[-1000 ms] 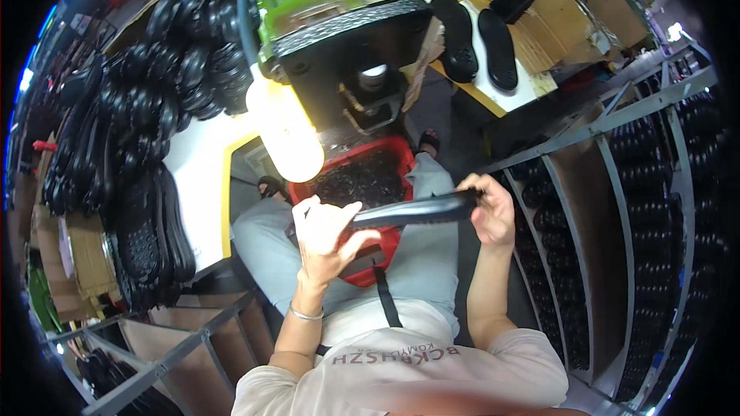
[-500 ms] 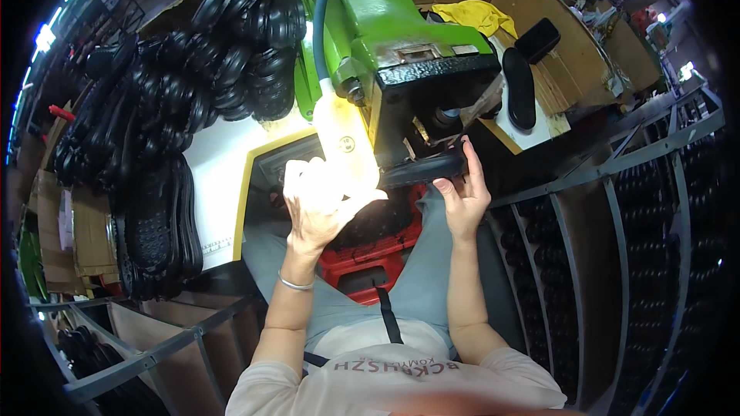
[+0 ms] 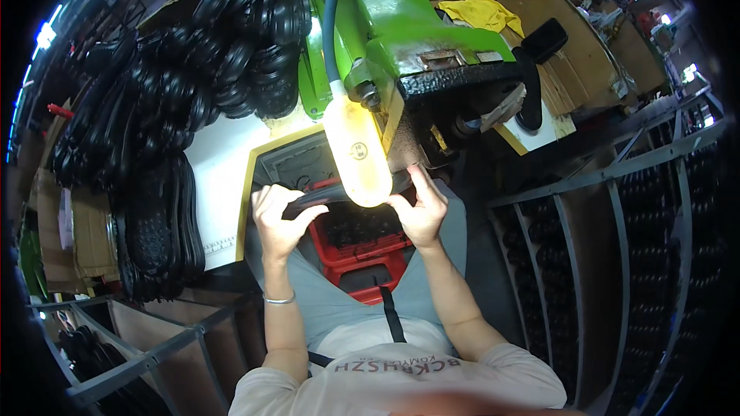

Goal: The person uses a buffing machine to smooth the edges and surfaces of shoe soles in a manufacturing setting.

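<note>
The left hand and the right hand are holding one black shoe sole between them, and it is lying crosswise above the red crate, in front of the green machine. The left thumb and fingers are clamping its left end. The right ones are also clamping on it, at the opposite end, though the lamp is hiding its middle and the glare is covering part of this contact.

For good handling, I think both ends should be supported equally, so that the sole is not twisting, and its edge should be turned slowly under the light. It seems wise also to keep the knuckles away from the lamp and the dark machine head.

The two thumbs are pointing inward, toward each other. The left forearm is rising almost straight, with a bracelet around the wrist, while the right forearm is slanting inward from a bent elbow.
</note>
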`<state>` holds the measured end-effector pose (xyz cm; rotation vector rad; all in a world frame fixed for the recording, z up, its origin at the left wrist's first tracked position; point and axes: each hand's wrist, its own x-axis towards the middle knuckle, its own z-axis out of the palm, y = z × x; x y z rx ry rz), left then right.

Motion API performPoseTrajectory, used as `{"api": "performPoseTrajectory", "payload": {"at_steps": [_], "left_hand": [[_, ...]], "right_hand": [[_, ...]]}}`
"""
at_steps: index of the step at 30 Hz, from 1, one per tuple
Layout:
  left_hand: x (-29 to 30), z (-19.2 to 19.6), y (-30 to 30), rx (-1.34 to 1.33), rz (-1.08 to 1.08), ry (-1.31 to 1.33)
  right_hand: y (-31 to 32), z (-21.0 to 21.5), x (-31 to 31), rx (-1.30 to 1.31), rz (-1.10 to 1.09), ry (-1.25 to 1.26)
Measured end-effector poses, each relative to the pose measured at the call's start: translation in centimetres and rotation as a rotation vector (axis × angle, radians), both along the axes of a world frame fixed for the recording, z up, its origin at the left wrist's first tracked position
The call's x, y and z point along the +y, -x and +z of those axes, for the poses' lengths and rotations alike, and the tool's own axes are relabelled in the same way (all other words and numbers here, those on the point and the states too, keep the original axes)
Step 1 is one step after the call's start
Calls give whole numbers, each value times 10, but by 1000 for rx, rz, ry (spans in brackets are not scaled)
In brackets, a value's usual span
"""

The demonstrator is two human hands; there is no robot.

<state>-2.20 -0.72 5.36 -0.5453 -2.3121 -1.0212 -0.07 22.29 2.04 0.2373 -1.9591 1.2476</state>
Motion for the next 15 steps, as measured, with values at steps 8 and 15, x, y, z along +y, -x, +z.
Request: {"api": "performPoseTrajectory", "payload": {"at_steps": [8, 15], "left_hand": [[77, -35, -3, 2, -70, -139], [100, -91, 0, -404, -279, -695]], "right_hand": [[-1, 15, 4, 18, -36, -167], [16, -74, 18, -221, 321, 482]]}}
